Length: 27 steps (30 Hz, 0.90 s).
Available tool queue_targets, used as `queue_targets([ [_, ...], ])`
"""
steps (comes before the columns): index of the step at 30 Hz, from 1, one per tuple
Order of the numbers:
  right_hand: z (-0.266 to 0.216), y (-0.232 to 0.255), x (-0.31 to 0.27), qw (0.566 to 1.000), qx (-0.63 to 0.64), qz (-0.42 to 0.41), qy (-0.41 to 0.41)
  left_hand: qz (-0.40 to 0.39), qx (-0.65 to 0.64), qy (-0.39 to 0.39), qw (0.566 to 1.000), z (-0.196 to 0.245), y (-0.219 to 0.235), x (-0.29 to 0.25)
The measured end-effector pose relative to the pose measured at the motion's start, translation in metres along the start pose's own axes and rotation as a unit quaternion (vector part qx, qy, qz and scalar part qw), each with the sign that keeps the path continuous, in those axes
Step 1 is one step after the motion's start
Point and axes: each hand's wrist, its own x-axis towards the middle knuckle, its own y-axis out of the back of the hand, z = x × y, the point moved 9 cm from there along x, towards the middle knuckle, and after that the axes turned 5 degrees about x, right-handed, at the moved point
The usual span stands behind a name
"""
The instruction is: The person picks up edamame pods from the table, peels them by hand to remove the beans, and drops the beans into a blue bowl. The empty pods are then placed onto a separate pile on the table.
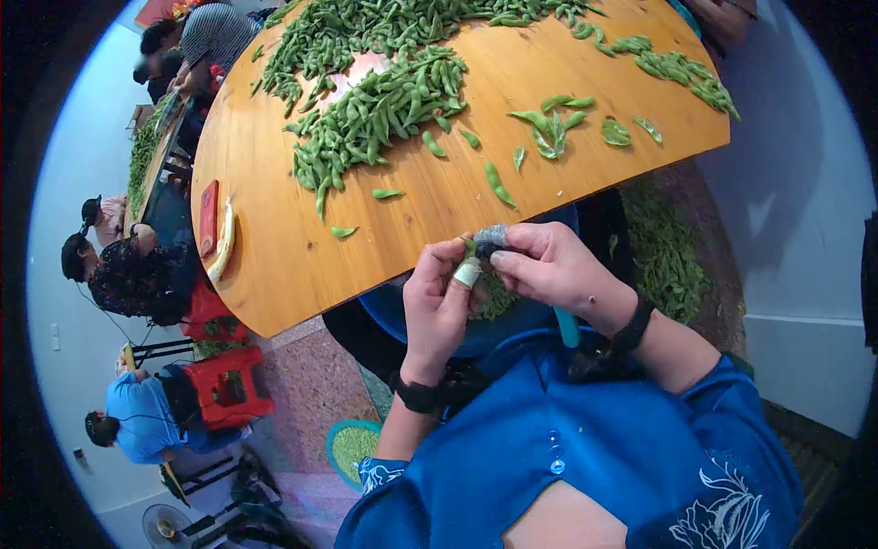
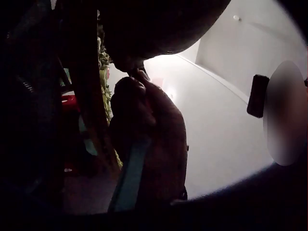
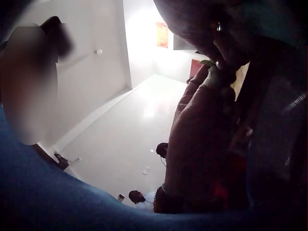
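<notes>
Both hands pinch one pod at the table edge
Only the head view shows the left hand [image 1: 437,306] and right hand [image 1: 549,265] gripping the pod [image 1: 472,249]; wrist views dark; pod's axis unclear.

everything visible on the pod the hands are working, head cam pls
The edamame pod is mostly hidden: only a small green sliver shows between the fingertips, just off the near edge of the wooden table and above a blue basin of green shelled matter. The left hand, thumb wrapped in pale tape, pinches it from below; the right hand, fingertip in a grey cover, pinches it from above. Whether it is split open cannot be told. The wrist views are too dark to add anything.
</notes>
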Motion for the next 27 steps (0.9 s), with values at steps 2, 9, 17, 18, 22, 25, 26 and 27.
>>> queue_targets([
  [2, 0.003, 0.001, -0.001, 1.0, 0.013, -0.003, -0.023, -0.034, -0.049, 0.015, 0.998, -0.002, -0.004, 0.0],
  [9, -0.001, 0.003, -0.004, 0.997, -0.024, -0.019, -0.073, -0.072, -0.209, 0.08, 0.972, -0.019, -0.016, -0.001],
  [17, -0.019, -0.003, -0.006, 0.966, -0.214, 0.052, 0.136, 0.002, -0.046, 0.012, 0.999, -0.017, -0.017, -0.001],
  [18, -0.021, -0.003, -0.008, 0.958, -0.225, 0.065, 0.164, 0.013, -0.007, -0.004, 1.0, -0.014, -0.016, -0.001],
  [22, -0.02, -0.005, -0.01, 0.966, -0.209, 0.067, 0.14, 0.033, 0.088, -0.054, 0.994, -0.005, -0.012, -0.002],
  [25, -0.019, -0.005, -0.009, 0.972, -0.183, 0.061, 0.137, 0.032, 0.043, -0.03, 0.998, -0.009, -0.009, 0.0],
  [26, -0.015, 0.002, -0.007, 0.977, -0.16, 0.078, 0.12, 0.037, 0.027, -0.007, 0.999, -0.014, -0.009, -0.001],
  [27, -0.013, 0.008, -0.005, 0.981, -0.137, 0.095, 0.105, 0.043, 0.011, 0.014, 0.999, -0.019, -0.007, 0.0],
])
